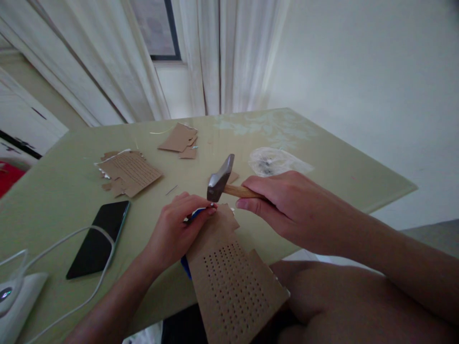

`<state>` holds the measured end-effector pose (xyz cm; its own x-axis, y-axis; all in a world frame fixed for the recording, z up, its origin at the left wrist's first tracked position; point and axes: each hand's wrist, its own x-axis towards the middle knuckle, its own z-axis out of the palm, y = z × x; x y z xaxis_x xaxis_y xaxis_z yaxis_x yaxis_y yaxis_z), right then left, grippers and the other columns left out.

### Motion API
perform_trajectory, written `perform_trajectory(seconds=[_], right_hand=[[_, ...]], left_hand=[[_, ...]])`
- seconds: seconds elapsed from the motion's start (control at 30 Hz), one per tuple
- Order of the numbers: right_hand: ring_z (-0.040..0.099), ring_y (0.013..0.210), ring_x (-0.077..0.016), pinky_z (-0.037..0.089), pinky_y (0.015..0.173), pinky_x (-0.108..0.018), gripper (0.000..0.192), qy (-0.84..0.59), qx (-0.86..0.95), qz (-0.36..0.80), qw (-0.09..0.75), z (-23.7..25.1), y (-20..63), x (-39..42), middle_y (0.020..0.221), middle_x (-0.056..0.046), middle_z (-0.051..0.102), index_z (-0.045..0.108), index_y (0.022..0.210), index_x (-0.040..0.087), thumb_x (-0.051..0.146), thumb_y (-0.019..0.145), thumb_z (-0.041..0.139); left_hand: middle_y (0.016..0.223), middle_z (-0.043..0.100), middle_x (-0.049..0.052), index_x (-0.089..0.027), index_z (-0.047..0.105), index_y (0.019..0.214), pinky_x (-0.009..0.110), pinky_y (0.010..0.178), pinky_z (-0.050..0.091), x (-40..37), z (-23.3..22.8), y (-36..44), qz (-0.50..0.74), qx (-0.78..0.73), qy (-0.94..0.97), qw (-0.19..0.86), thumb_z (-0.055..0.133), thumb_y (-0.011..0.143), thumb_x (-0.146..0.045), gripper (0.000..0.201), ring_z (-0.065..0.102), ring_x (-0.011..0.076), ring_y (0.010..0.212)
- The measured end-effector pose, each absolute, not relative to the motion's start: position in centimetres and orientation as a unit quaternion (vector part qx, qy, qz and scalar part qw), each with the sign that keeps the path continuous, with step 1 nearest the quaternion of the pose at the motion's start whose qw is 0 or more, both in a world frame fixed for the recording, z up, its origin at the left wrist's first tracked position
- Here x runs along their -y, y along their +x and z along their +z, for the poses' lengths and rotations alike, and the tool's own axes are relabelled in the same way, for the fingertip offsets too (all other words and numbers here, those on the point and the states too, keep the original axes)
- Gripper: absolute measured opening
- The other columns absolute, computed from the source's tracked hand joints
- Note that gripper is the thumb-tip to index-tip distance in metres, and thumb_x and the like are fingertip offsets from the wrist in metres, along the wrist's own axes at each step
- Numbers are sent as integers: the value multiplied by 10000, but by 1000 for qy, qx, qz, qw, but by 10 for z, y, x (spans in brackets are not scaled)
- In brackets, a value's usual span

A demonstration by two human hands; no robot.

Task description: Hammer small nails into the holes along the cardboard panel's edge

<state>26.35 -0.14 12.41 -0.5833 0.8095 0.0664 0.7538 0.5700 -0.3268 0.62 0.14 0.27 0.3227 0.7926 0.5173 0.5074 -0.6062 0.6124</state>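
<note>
- While the right hand (283, 203) is closed around the hammer (224, 181) handle, its head hangs just above the perforated cardboard (229, 282); this looks like the striking step
- left hand (175, 229) pinches something small at the cardboard's top edge; a short, aimed blow seems needed, clear of the fingertips (211, 209)
- cardboard overhangs the table (64, 191) edge; phone (98, 239) lies well left of it; open room beyond

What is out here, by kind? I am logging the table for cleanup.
Steel-headed wooden-handled hammer: 1
Black smartphone: 1
Perforated brown cardboard sheet: 1
Torn brown cardboard piles: 2
Clear plastic bag: 1
White cable: 1
Total: 7
</note>
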Motion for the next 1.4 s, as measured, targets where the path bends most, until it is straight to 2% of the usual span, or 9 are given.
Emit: perform_trajectory(seconds=[0.23,0.43,0.63,0.8,1.0,1.17,1.3,1.4], right_hand=[[523,671,-165,218,646,-343,317,-451,875,139,105,125,262,1,730,13,600,617,881,204,372,1145,564],[479,639,-156,210,636,-343,341,-449,879,148,60,122,259,-3,674,26,554,595,839,204,350,1146,563],[499,630,-151,218,631,-340,324,-460,867,146,124,125,258,-2,695,22,575,589,855,208,374,1133,582],[500,647,-161,227,636,-338,304,-439,883,146,79,117,257,-5,714,4,607,603,871,203,333,1142,558],[531,668,-168,234,641,-335,309,-447,875,138,127,116,260,-3,739,-3,628,612,896,202,380,1144,560],[509,648,-167,220,636,-340,293,-435,888,130,75,113,258,-3,744,-16,646,642,908,191,340,1146,554],[529,676,-172,232,643,-335,285,-437,882,131,123,112,259,-4,756,-11,644,641,930,194,363,1145,561],[508,658,-165,230,635,-330,308,-437,884,134,102,106,259,-5,735,-8,628,633,904,189,364,1146,556]], left_hand=[[899,820,-31,-256,786,1012,329,787,519,-1,4,6,412,-409,797,169,729,1022,-184,92,708,162,772],[892,811,-23,-253,783,994,326,762,510,-1,5,5,398,-405,806,169,702,1038,-195,109,697,175,795],[934,835,-9,-247,794,1021,321,766,531,-1,2,5,405,-420,794,168,723,1027,-218,77,732,184,837],[908,835,-11,-253,808,983,324,742,528,-1,2,5,393,-428,793,184,719,1023,-235,99,723,191,815],[952,852,7,-252,818,1012,332,764,552,-2,0,5,397,-434,788,184,728,1017,-258,90,754,204,861],[1025,852,19,-255,820,1028,347,801,566,-2,-1,5,379,-430,796,195,707,1040,-261,114,751,211,910],[973,813,25,-251,829,1032,313,768,581,-1,0,7,394,-427,788,205,725,1031,-254,104,739,195,891],[1111,781,60,-248,844,1028,285,750,601,-1,1,8,391,-434,776,237,710,1040,-266,135,744,199,972]])
